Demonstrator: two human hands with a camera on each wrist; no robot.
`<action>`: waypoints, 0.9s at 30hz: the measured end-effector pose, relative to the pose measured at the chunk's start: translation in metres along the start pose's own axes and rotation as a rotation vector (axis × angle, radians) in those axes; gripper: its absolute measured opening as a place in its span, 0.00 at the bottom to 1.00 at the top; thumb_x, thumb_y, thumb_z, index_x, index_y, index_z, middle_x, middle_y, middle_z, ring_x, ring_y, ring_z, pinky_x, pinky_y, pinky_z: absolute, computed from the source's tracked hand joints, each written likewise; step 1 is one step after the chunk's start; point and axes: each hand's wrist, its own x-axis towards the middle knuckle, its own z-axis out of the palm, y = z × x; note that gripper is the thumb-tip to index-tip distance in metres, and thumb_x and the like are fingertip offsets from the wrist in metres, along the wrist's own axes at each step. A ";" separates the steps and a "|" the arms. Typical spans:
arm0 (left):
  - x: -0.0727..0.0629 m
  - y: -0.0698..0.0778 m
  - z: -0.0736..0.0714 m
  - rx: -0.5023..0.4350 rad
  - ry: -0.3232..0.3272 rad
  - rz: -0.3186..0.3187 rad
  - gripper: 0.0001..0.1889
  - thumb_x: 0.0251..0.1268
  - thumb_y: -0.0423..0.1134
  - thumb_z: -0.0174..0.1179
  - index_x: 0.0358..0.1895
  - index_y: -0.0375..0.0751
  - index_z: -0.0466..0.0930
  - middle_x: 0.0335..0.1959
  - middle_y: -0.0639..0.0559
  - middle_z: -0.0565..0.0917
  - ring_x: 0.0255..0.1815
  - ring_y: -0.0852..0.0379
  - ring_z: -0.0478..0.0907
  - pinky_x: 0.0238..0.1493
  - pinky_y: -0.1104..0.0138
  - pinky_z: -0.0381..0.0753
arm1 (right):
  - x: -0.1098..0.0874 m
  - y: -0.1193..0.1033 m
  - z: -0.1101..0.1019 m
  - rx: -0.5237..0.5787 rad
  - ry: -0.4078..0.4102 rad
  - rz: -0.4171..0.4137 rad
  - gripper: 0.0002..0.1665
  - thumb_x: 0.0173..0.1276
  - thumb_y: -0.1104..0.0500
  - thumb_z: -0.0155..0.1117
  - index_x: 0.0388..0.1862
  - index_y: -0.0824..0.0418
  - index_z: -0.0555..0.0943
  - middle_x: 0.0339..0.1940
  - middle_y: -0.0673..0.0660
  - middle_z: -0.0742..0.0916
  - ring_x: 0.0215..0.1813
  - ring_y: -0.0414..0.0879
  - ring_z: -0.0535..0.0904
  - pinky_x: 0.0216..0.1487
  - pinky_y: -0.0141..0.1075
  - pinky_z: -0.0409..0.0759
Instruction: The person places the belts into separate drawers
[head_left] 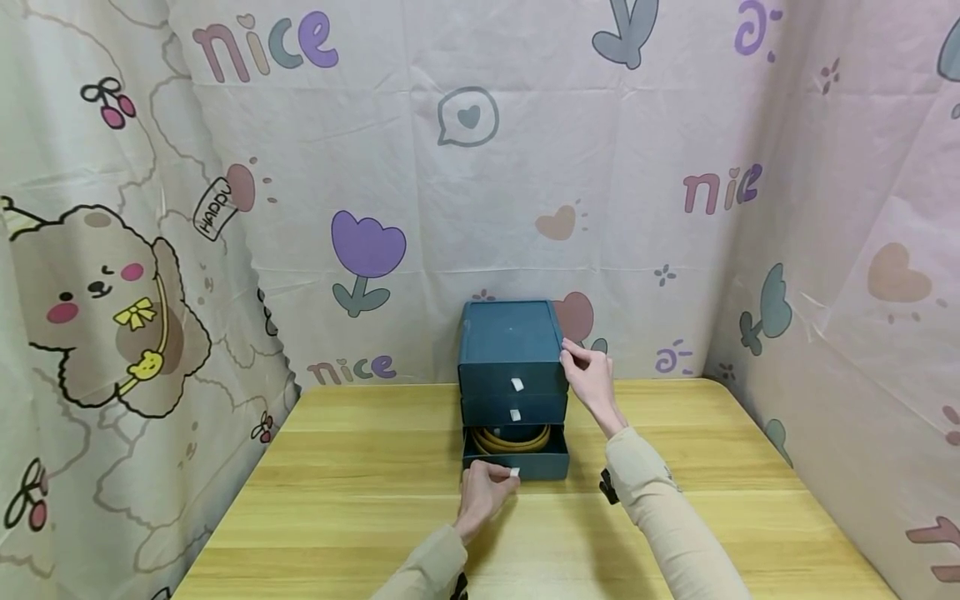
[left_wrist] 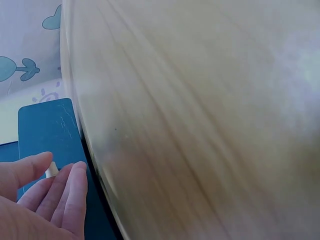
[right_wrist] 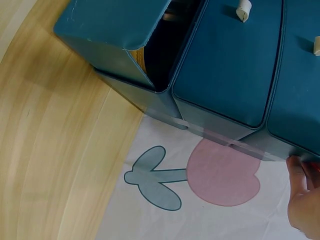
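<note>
A dark blue desktop drawer cabinet [head_left: 510, 333] stands on the table near the back curtain, three drawers high. Its bottom drawer [head_left: 542, 467] is pulled partly out, and a coiled yellow-brown strap, perhaps a belt [head_left: 517, 445], lies inside. My left hand [head_left: 482, 498] pinches the white pull tab [left_wrist: 51, 170] on that drawer's front between thumb and fingers. At the cabinet's upper right, my right hand [head_left: 591, 379] rests its fingertips against the side. In the right wrist view, the fingers [right_wrist: 298, 175] touch the cabinet wall; part of that hand lies outside the frame.
Above the pulled-out drawer, the middle drawer [head_left: 487, 410] and top drawer [head_left: 480, 379] are closed, each with a white tab. The wooden table [head_left: 360, 467] extends on both sides. A patterned curtain [head_left: 420, 183] hangs behind the cabinet and along both sides.
</note>
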 end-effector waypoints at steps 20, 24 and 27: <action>0.011 -0.001 0.008 -0.070 0.028 -0.079 0.09 0.55 0.34 0.73 0.39 0.37 0.92 0.32 0.45 0.91 0.28 0.59 0.84 0.31 0.66 0.83 | 0.001 0.003 0.002 -0.016 0.019 -0.008 0.19 0.73 0.58 0.62 0.60 0.61 0.84 0.60 0.58 0.87 0.56 0.53 0.87 0.54 0.46 0.85; 0.015 -0.004 0.009 -0.098 0.024 -0.086 0.09 0.56 0.34 0.72 0.40 0.36 0.91 0.30 0.44 0.91 0.28 0.55 0.86 0.29 0.67 0.82 | 0.001 0.002 0.002 -0.016 0.022 -0.005 0.19 0.72 0.58 0.62 0.59 0.61 0.84 0.60 0.58 0.87 0.56 0.53 0.87 0.53 0.46 0.86; 0.017 -0.004 0.010 -0.105 0.022 -0.093 0.09 0.57 0.35 0.71 0.41 0.37 0.91 0.30 0.45 0.91 0.27 0.54 0.87 0.29 0.67 0.83 | 0.001 0.002 0.002 -0.015 0.019 -0.003 0.19 0.73 0.59 0.62 0.60 0.61 0.84 0.61 0.58 0.87 0.56 0.54 0.87 0.53 0.47 0.86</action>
